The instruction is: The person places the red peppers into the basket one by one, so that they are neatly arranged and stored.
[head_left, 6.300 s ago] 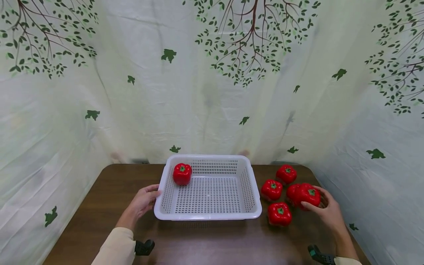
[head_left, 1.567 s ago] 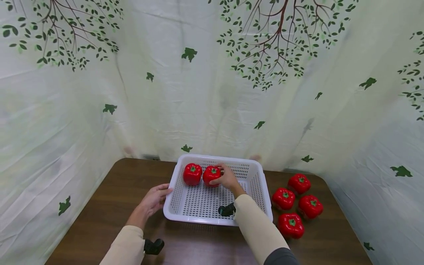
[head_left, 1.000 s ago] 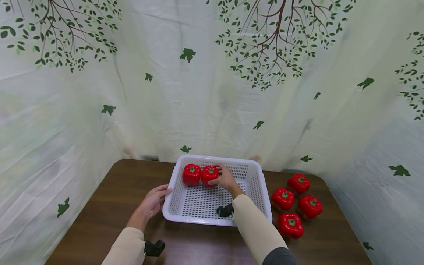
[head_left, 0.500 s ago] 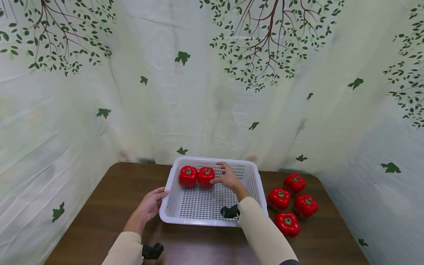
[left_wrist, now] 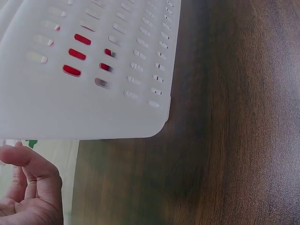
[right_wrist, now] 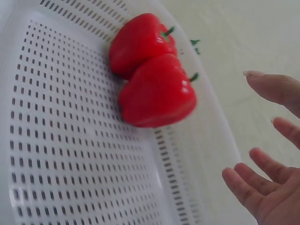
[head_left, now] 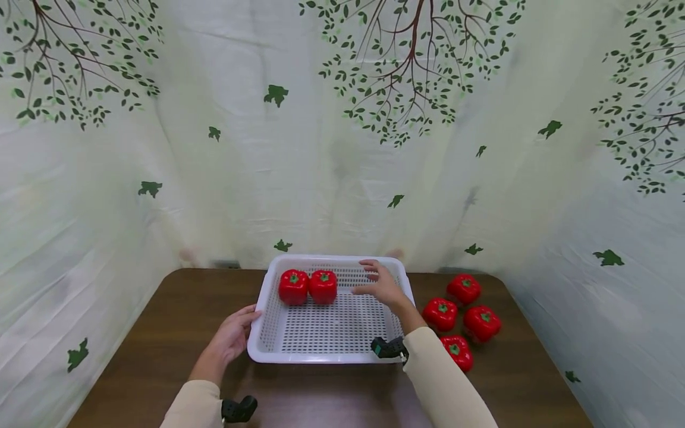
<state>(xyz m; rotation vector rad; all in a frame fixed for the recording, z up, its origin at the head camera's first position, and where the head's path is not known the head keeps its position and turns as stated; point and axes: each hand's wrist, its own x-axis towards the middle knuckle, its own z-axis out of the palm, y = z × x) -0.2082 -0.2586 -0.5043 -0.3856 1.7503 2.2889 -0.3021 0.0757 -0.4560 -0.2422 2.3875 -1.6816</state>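
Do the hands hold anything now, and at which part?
The right hand holds nothing; its fingers are spread above the basket, apart from the peppers. The left hand rests at the basket's left rim, without a clear grip.

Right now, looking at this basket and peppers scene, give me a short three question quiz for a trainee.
1. How many red peppers lie inside the white basket?
2. True or false: the right hand grips a pepper.
3. Where does the left hand rest? A) on a pepper B) at the basket's left wall C) on the curtain

Key
1. Two: the left basket pepper and the right basket pepper sit side by side at the far left; four table peppers lie outside.
2. False: its fingers are spread, holding nothing.
3. B
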